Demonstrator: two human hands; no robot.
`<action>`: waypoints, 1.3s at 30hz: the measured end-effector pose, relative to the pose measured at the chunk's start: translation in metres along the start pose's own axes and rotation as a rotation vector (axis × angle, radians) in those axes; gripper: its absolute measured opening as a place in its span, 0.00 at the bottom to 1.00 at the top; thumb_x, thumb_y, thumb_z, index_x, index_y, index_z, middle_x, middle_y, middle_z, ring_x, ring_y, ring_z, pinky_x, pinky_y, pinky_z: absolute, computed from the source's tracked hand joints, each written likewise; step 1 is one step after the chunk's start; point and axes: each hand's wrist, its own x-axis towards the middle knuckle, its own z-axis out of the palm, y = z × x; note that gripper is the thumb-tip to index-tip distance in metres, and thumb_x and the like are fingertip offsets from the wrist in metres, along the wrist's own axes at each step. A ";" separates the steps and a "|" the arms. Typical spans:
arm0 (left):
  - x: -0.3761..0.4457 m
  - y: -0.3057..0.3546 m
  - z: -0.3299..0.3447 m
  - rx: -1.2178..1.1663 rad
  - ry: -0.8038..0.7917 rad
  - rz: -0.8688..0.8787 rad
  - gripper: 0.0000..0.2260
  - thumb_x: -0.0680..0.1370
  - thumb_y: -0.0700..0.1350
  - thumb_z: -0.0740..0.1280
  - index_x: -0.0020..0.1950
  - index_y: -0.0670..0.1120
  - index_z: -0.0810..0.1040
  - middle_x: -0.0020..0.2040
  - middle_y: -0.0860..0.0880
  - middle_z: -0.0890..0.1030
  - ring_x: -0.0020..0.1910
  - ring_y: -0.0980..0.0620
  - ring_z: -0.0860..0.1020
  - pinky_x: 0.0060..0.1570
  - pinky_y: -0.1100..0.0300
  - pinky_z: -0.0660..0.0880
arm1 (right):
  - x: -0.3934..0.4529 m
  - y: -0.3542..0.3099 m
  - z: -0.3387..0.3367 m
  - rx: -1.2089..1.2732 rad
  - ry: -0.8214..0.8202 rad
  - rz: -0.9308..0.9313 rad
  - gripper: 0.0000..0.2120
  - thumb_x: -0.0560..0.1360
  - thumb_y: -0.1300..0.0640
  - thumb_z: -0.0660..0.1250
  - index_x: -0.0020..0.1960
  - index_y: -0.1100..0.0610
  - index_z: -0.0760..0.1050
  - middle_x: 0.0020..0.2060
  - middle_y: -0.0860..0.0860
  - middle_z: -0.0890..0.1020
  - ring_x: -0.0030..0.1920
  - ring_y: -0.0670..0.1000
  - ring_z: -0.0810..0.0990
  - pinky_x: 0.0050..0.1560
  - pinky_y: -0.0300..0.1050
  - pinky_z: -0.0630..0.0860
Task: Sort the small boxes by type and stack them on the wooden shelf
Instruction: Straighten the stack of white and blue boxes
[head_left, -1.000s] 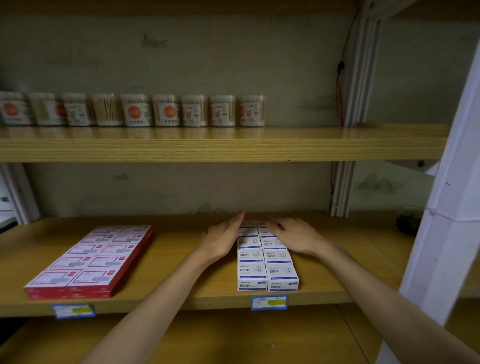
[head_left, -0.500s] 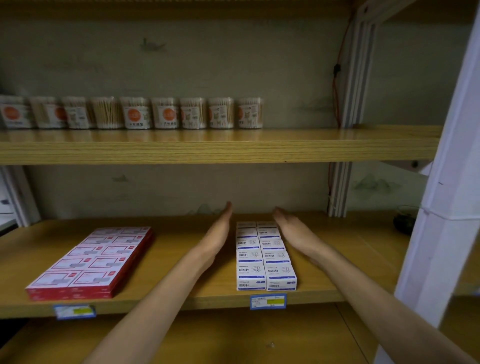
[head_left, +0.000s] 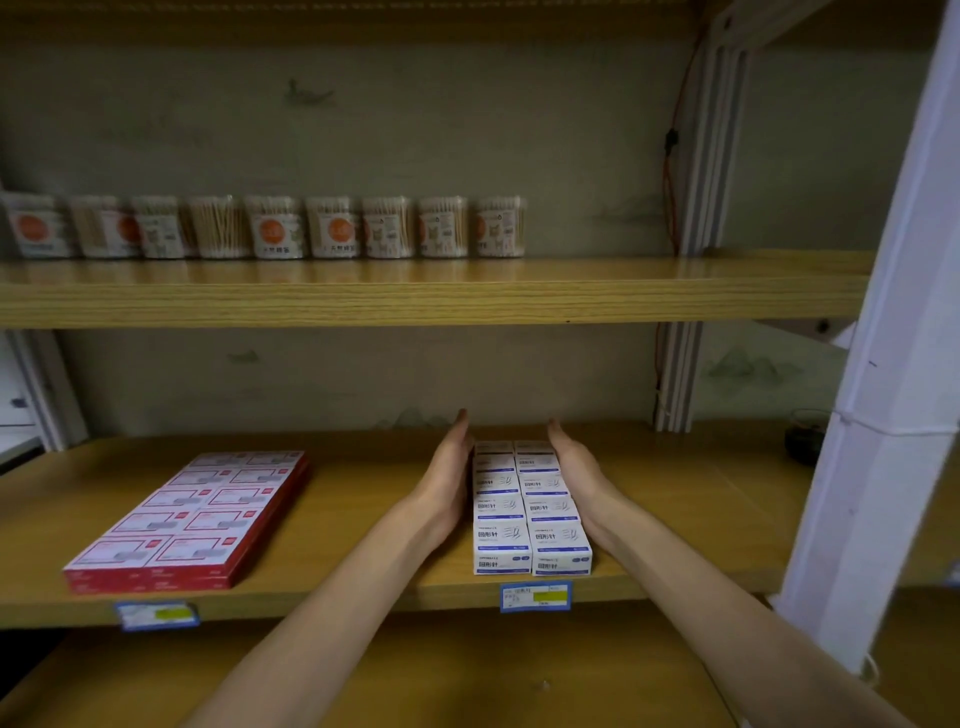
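On the light-brown wooden shelf (head_left: 363, 587), the small white cardboard boxes with blue print (head_left: 527, 506) lie in two tight columns at about 6 o'clock of the view. The left hand (head_left: 449, 475) and right hand (head_left: 574, 465) press flat against the two long sides, fingers straight and together, not curled around any box; I judge this squeezes the columns straight. The flat red-and-white boxes (head_left: 192, 519) lie well apart at 8 o'clock, so the types stay separated.

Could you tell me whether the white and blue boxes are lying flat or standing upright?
Lying flat: the white and blue boxes show their printed faces upward, in two neat columns on the wooden shelf.
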 end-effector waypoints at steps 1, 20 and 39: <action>0.000 0.001 -0.001 -0.006 0.000 -0.005 0.17 0.83 0.62 0.52 0.49 0.55 0.74 0.49 0.52 0.80 0.50 0.53 0.79 0.51 0.56 0.70 | -0.001 -0.001 0.001 0.003 -0.003 0.001 0.38 0.77 0.28 0.54 0.75 0.54 0.67 0.60 0.57 0.83 0.57 0.57 0.84 0.65 0.60 0.77; -0.064 -0.022 -0.050 1.181 -0.294 0.276 0.43 0.67 0.79 0.61 0.77 0.68 0.50 0.77 0.66 0.60 0.76 0.59 0.61 0.76 0.47 0.58 | -0.090 0.001 -0.051 -0.998 -0.344 -0.316 0.48 0.68 0.22 0.62 0.79 0.35 0.43 0.78 0.36 0.59 0.76 0.43 0.61 0.75 0.51 0.63; -0.064 -0.014 -0.045 0.889 -0.152 0.092 0.48 0.69 0.80 0.53 0.81 0.58 0.44 0.80 0.58 0.44 0.79 0.56 0.47 0.79 0.49 0.46 | -0.082 -0.010 -0.045 -0.697 -0.203 -0.146 0.54 0.66 0.19 0.56 0.82 0.43 0.44 0.81 0.42 0.51 0.80 0.50 0.53 0.79 0.58 0.54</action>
